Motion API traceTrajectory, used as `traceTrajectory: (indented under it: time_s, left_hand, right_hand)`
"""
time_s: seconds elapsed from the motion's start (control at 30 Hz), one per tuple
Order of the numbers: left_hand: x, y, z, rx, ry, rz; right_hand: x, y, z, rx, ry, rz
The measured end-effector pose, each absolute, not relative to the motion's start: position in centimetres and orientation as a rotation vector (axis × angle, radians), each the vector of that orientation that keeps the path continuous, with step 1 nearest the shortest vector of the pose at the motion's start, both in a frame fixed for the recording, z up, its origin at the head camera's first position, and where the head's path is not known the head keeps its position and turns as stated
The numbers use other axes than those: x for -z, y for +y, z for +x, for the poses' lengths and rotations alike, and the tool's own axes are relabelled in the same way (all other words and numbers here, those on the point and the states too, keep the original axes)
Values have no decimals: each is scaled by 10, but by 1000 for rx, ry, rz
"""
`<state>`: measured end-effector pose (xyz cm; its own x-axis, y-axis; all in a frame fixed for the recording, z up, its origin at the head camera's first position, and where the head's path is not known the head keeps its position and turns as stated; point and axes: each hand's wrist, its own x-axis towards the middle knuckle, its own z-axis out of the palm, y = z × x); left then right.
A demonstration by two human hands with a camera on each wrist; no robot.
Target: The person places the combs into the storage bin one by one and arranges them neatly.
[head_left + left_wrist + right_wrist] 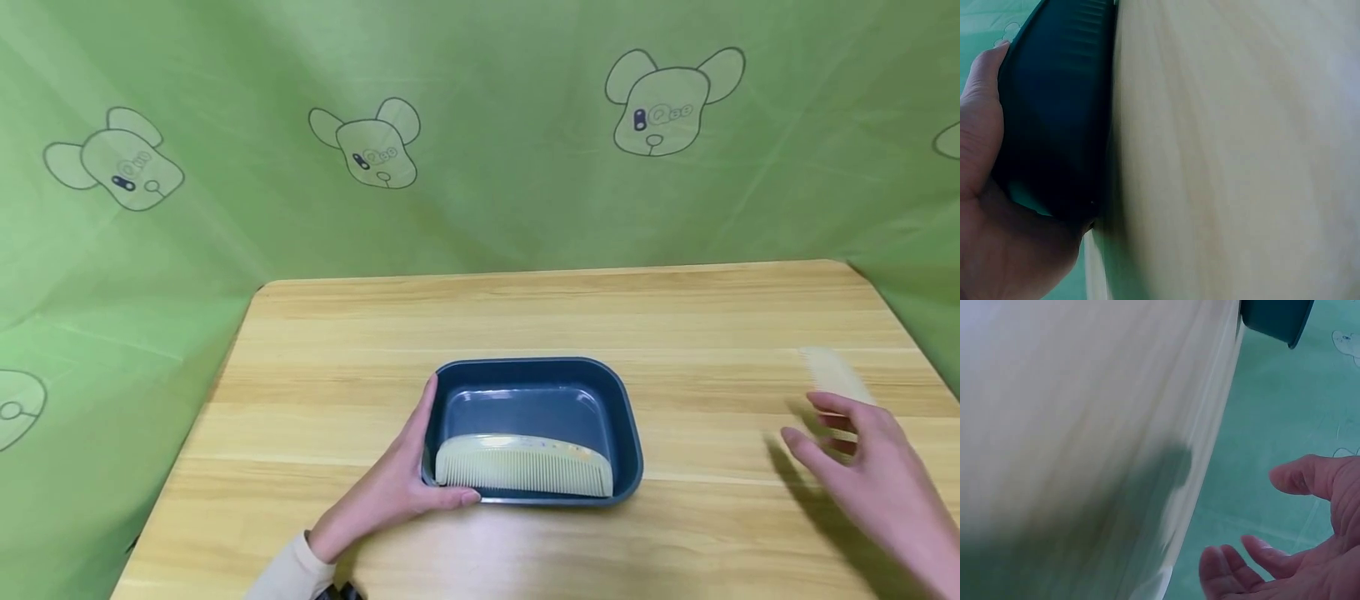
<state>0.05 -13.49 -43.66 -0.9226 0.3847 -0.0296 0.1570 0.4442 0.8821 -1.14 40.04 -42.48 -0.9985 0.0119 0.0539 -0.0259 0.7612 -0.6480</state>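
A dark blue rectangular tray (525,408) sits on the table. My left hand (405,479) grips its near left corner, thumb along the front rim and fingers against the left side. Inside, a pale, wide comb (525,465) leans along the near wall, teeth facing me. Over at the right, a second pale comb (836,373) lies on the tabletop, partly hidden by my right hand (870,458). That hand hovers above the wood with thumb and fingers spread apart, holding nothing. In the right wrist view, a bit of the comb (1155,584) shows beside the fingers.
The wooden table (360,325) has rounded far corners. A green curtain (480,225) printed with animal heads hangs behind it and along both sides. Near the left sleeve (294,571), a small black object (341,592) shows at the bottom edge.
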Motion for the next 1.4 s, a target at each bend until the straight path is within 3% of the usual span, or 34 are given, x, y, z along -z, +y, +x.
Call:
traceTrajectory:
  time_s: [1.4]
  left_hand:
    - [439, -136, 0, -1482, 2461, 458]
  right_hand:
    - [450, 465, -21, -731, -2976, -77]
